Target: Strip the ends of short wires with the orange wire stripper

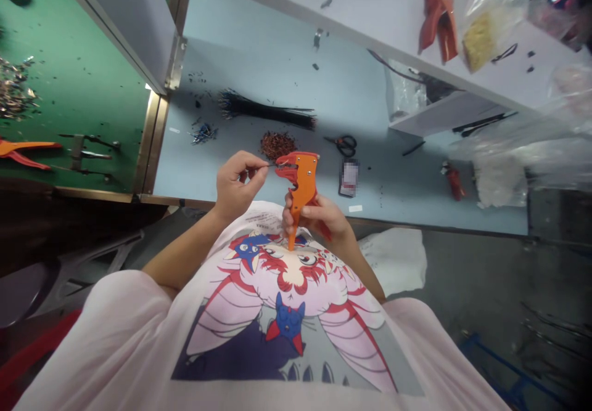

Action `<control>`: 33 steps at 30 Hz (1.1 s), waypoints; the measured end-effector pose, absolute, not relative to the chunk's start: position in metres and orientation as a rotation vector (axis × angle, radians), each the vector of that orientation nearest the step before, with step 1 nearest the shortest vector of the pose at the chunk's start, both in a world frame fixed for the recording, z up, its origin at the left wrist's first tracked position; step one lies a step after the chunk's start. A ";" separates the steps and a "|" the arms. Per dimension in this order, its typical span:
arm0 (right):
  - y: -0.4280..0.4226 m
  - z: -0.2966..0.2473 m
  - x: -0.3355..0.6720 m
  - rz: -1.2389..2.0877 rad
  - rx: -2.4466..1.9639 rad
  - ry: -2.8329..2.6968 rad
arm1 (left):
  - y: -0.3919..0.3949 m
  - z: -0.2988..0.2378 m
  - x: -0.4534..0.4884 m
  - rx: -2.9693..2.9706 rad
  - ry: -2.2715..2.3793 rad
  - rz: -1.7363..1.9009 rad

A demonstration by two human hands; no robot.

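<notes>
Wire (269,165), pinched in left hand (235,184) grip, enters orange stripper (303,180) in right hand (320,217).

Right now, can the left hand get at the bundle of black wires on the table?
Probably yes: the bundle of black wires lies uncovered beyond the left hand, nothing between them. But that hand pinches a thin wire at the orange stripper, so it isn't free.

Workshop: wire bundle (266,110), scrap pile (277,144) (reddish), scissors (345,145) on bench (259,47).
</notes>
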State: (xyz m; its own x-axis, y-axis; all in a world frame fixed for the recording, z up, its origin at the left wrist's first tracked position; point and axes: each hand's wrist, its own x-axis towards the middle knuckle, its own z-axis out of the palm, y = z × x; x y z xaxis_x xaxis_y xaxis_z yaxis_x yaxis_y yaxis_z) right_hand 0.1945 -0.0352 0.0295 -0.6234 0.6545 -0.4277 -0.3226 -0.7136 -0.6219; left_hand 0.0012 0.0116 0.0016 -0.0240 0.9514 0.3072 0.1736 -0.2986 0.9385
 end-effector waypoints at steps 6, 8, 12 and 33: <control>-0.033 0.033 0.189 2.282 -0.931 -0.717 | 0.011 0.002 0.000 1.645 1.188 1.422; -0.032 0.032 0.188 2.277 -0.925 -0.752 | 0.011 0.002 -0.001 1.651 1.186 1.424; -0.030 0.030 0.187 2.268 -0.921 -0.810 | 0.011 0.002 -0.002 1.643 1.192 1.412; -0.029 0.028 0.188 2.255 -0.966 -0.853 | 0.011 0.007 -0.006 1.833 1.286 1.321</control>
State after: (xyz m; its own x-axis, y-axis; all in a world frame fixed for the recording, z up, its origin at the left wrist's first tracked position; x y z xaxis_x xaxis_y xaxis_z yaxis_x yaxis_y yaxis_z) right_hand 0.1880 -0.0293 0.0283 -0.5991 0.6759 -0.4293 -0.2225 -0.6556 -0.7216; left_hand -0.0062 0.0109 0.0071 0.0661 0.9095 0.4104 0.3856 -0.4026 0.8302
